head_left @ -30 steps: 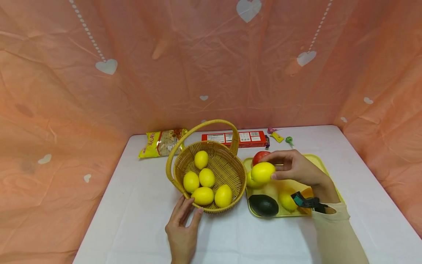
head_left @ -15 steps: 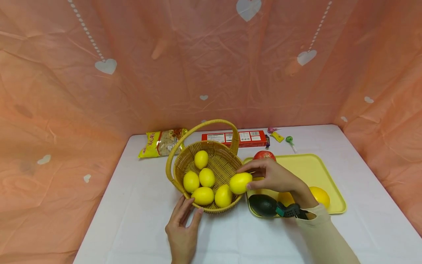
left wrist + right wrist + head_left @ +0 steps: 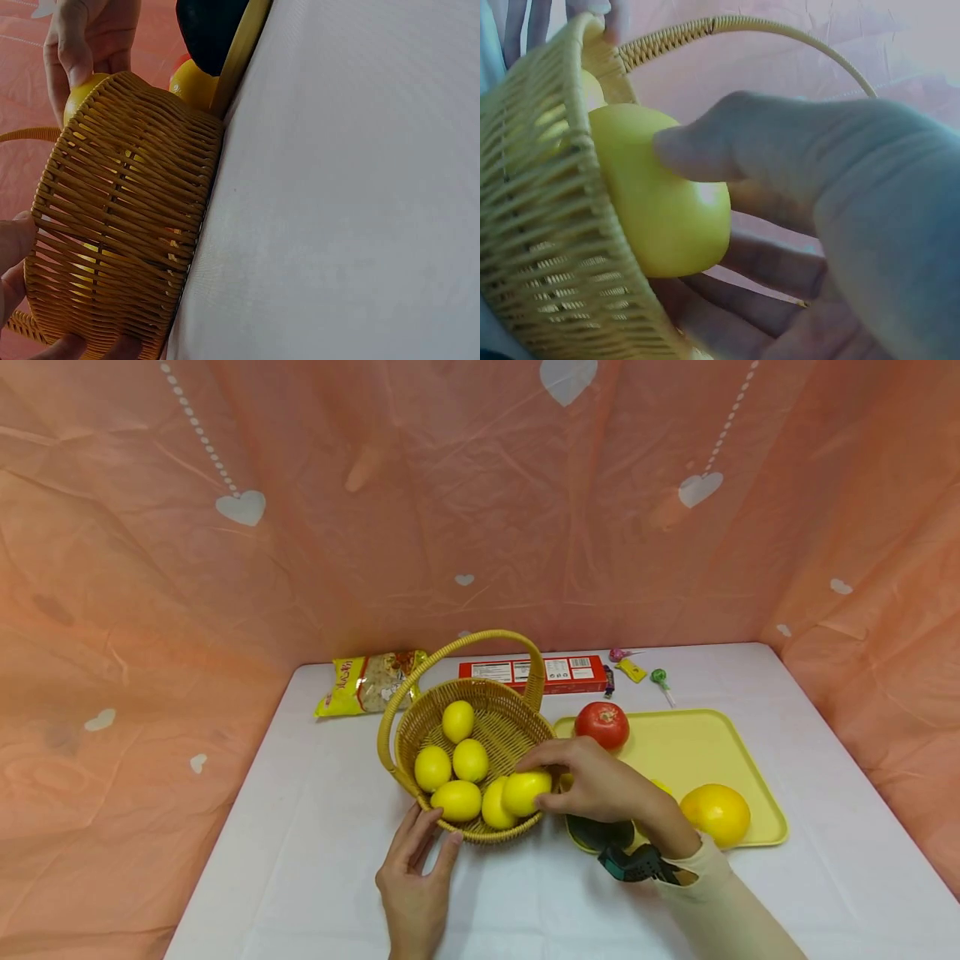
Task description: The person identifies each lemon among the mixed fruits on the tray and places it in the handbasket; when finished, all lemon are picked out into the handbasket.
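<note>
A wicker basket (image 3: 517, 727) with an arched handle holds several lemons (image 3: 457, 722). At its near left rim is my left hand (image 3: 416, 885), thumb at the rim and fingers against the outer wall, gripping the basket. My right hand (image 3: 592, 781) pinches another lemon (image 3: 527, 791) between thumb and fingers, just inside the right rim. In the right wrist view that lemon (image 3: 660, 202) overlaps the rim, the thumb on its near side. The left wrist view shows the woven outer wall (image 3: 127, 202), with the right hand (image 3: 94, 37) beyond it.
On a yellow tray (image 3: 690, 735) to the right lie a red round fruit (image 3: 602, 727), a large yellow-orange fruit (image 3: 716, 814) and a dark green avocado (image 3: 600, 832), partly hidden. Behind stand a snack bag (image 3: 375, 683), a red box (image 3: 555, 675), a yellow candy (image 3: 632, 671) and lollipops (image 3: 658, 677).
My right hand has carried the lemon leftward from above the tray to inside the basket's right rim, beside another lemon. The left hand has stayed at the basket.
</note>
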Action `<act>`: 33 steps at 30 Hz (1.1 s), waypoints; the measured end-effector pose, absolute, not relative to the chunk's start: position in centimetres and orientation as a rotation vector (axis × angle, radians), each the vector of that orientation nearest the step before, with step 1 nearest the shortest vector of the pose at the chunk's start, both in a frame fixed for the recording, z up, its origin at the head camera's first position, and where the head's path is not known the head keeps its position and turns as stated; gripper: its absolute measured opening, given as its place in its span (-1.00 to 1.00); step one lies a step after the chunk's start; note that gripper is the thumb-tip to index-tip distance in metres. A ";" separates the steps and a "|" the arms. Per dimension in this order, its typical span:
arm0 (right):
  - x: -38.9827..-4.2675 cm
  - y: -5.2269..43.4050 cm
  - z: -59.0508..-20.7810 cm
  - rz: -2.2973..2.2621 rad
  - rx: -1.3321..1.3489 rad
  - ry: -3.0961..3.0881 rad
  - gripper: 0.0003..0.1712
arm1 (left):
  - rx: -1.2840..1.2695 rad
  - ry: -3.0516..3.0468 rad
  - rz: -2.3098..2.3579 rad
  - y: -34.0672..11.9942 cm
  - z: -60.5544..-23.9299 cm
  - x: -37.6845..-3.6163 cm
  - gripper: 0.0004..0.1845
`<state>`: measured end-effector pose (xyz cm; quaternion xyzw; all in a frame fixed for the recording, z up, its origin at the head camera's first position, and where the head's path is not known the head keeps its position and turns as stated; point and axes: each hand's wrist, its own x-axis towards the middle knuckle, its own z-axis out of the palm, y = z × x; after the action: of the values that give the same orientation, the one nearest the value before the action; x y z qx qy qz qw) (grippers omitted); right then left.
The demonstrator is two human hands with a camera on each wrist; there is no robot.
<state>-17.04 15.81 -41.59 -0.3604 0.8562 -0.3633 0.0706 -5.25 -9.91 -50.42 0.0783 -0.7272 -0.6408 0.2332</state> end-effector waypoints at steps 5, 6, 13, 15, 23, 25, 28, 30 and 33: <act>-16.7 14.9 -41.9 -1.085 -1.099 2.533 -0.54 | 0.199 -1.993 -1.758 -10.0 -50.5 -5.3 -0.60; -16.7 14.7 -42.0 -1.087 -1.102 2.523 -0.54 | 0.196 -1.992 -1.759 -10.0 -50.5 -5.3 -0.60; -16.4 13.8 -41.9 -1.050 -1.123 2.517 -0.56 | 0.170 -1.980 -1.757 -10.1 -50.6 -5.4 -0.59; -16.5 13.9 -41.7 -1.040 -1.116 2.524 -0.58 | 0.166 -1.985 -1.752 -10.1 -50.6 -5.4 -0.59; -17.5 16.9 -41.2 -1.153 -1.010 2.507 -0.55 | 0.189 -2.004 -1.754 -10.0 -50.6 -5.4 -0.60; -17.9 18.1 -41.0 -1.224 -0.971 2.478 -0.55 | 0.199 -2.008 -1.758 -10.0 -50.6 -5.4 -0.60; -18.5 20.0 -41.0 -1.322 -0.910 2.437 -0.56 | 0.208 -2.011 -1.766 -10.0 -50.6 -5.3 -0.60; -18.9 21.1 -41.0 -1.372 -0.875 2.429 -0.57 | 0.212 -2.011 -1.770 -10.1 -50.6 -5.3 -0.60; -19.3 22.8 -41.0 -1.427 -0.828 2.410 -0.57 | 0.216 -2.010 -1.777 -10.1 -50.6 -5.3 -0.60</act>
<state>-19.30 22.76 -40.96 -0.2818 0.8201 -0.4857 0.1102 -5.31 -10.09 -50.62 0.0784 -0.7280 -0.6436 0.2229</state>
